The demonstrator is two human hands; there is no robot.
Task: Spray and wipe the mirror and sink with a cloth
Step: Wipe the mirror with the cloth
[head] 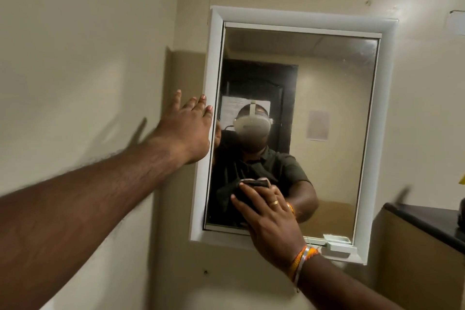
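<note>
One upright mirror (314,108); right hand (266,216), fingers spread, presses one cloth (244,196) on it; left hand (188,128), fingers straight, touches its frame.

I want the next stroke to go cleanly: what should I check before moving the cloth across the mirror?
1. Is the dark cloth pressed on the mirror glass by the right hand: ok.
2. Is the left hand bracing the white frame: ok, on its left edge.
3. Upper right glass clean: not ok, hazy and specked.
4. Is the small tray out of the way: ok, right of the hand.
5. Is a spray bottle near: cannot tell, none in view.
</note>
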